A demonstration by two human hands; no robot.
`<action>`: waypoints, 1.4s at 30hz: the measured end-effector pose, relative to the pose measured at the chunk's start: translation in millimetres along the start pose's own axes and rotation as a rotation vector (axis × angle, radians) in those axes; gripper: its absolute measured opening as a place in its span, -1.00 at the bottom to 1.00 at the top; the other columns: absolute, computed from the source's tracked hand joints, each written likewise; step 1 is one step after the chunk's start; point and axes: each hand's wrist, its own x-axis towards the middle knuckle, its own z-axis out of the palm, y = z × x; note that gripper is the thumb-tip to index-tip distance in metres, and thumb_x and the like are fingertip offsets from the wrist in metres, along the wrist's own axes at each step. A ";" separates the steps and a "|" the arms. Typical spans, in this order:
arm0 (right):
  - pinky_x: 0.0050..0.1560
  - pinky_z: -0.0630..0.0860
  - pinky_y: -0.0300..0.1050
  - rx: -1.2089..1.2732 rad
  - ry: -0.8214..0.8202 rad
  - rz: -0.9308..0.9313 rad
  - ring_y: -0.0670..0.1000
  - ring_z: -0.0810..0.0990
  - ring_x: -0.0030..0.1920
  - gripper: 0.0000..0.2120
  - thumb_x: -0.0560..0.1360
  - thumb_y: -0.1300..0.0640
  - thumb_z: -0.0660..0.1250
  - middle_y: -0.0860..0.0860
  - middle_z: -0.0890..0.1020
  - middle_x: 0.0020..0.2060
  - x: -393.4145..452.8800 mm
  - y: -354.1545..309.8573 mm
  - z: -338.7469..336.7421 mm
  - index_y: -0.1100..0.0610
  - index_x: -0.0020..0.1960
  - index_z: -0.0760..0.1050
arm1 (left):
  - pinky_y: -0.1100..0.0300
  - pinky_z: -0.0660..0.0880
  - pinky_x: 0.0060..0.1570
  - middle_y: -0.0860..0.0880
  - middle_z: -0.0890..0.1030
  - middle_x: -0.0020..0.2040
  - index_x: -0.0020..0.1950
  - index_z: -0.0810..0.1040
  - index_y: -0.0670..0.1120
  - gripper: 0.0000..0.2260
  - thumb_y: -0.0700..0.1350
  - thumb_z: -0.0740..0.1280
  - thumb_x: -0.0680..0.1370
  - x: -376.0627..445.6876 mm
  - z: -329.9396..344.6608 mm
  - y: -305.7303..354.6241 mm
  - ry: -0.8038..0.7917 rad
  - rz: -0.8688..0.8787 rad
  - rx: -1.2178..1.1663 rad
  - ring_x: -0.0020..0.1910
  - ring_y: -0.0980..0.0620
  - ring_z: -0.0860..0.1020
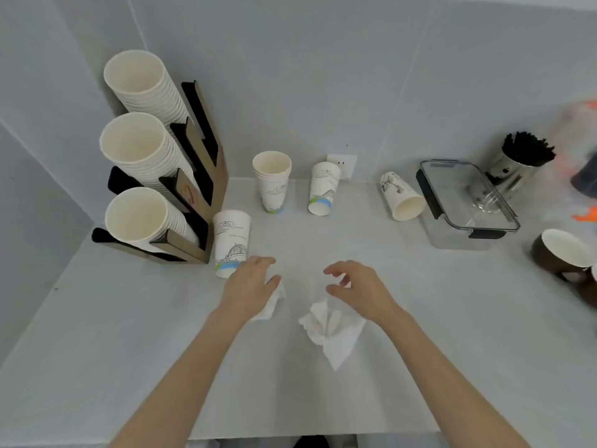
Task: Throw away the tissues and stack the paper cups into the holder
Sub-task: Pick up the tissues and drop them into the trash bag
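Two crumpled white tissues lie on the grey counter. My left hand [250, 284] hovers over the smaller tissue [269, 307], fingers apart, covering most of it. My right hand [355, 287] is open just above the larger tissue [332, 331]. A cardboard cup holder [193, 202] at the left carries three slanted stacks of white cups. Loose printed paper cups stand around: one upside down [231, 240] beside the holder, a small upright stack [273, 182], another upside down [324, 189], and one on its side [402, 197].
A clear lidded plastic box [468, 202] sits at the right, with a metal tin of black sticks [520, 163] behind it. A brown cup [562, 253] is at the far right edge. A wall socket [342, 164] is on the back wall.
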 end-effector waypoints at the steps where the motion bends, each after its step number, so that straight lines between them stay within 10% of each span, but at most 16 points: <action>1: 0.05 0.48 -0.07 -0.055 -0.058 0.034 0.01 0.55 -0.03 -0.73 0.43 0.11 0.34 0.01 0.56 0.05 -1.3 4.4 7.5 0.00 0.12 0.53 | 0.03 0.33 0.22 -0.11 0.43 0.33 0.31 0.37 -0.10 -0.67 -0.10 0.21 0.54 -1.4 4.9 -5.5 -0.032 -0.019 0.050 0.30 -0.10 0.36; 11: -0.01 0.42 -0.10 -0.331 -0.305 0.044 0.05 0.52 0.08 -0.59 0.35 0.09 0.39 0.01 0.50 0.12 5.0 39.4 57.6 -0.01 0.19 0.47 | -0.02 0.42 0.15 -0.14 0.43 0.32 0.29 0.42 -0.09 -0.61 -0.34 0.19 0.49 -9.4 53.7 -54.5 -0.056 0.024 0.139 0.32 -0.13 0.34; 20: -0.19 0.33 -0.17 -0.378 -0.186 -0.036 0.10 0.57 -0.05 -0.79 0.45 0.19 0.22 0.04 0.55 -0.07 17.4 43.2 70.7 0.10 0.01 0.57 | 0.14 0.49 -0.48 -0.10 0.65 -0.35 -0.28 0.62 -0.11 -0.84 -0.26 0.30 0.21 -12.5 65.4 -63.1 0.146 0.064 0.195 -0.38 -0.15 0.59; 31: -0.25 0.38 -0.50 0.148 -0.103 -0.137 -0.23 0.52 -0.31 -0.93 0.37 0.28 0.37 -0.01 0.59 -0.24 28.4 -33.8 85.5 0.19 -0.15 0.59 | 0.00 0.48 -0.22 -0.20 0.67 -0.20 -0.18 0.65 -0.15 -0.91 -0.27 0.36 0.39 -68.9 23.5 -72.3 0.380 -0.275 -0.270 -0.21 -0.17 0.59; 42: -0.29 0.41 -0.42 0.283 -0.471 -0.318 -0.20 0.54 -0.30 -0.77 0.32 0.24 0.41 -0.21 0.60 -0.41 -29.7 -145.1 215.0 -0.10 -0.32 0.52 | 0.58 0.38 -0.25 0.01 0.60 -0.11 -0.09 0.64 -0.16 -0.89 -0.26 0.42 0.40 -211.8 -24.4 -166.9 0.746 -0.661 -0.372 -0.17 0.07 0.52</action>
